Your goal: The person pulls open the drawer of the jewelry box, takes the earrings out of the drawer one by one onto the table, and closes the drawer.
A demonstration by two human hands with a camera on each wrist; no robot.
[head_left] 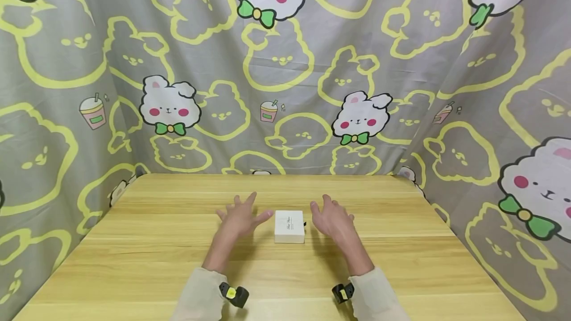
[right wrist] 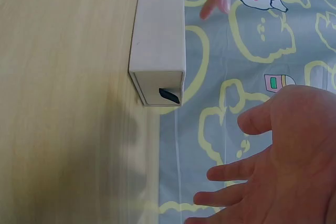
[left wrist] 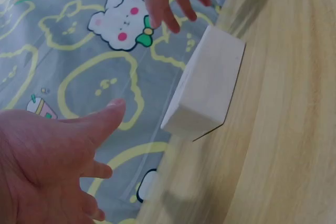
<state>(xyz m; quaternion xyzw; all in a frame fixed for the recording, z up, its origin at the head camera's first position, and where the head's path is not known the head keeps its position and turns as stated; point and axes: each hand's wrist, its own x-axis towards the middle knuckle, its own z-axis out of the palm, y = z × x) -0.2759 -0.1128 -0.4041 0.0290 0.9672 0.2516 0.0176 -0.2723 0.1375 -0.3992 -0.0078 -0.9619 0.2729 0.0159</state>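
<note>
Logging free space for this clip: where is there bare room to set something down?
The wood-grain tabletop is bare outward of the left hand, outward of the right hand, and behind the white drawer box up to the cartoon-print curtain. A smaller patch lies between the sleeves. It is crowded around the box: a hand hovers on each side.

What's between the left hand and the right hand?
A white box on the wooden table, between left hand and right hand; the head view shows it.
</note>
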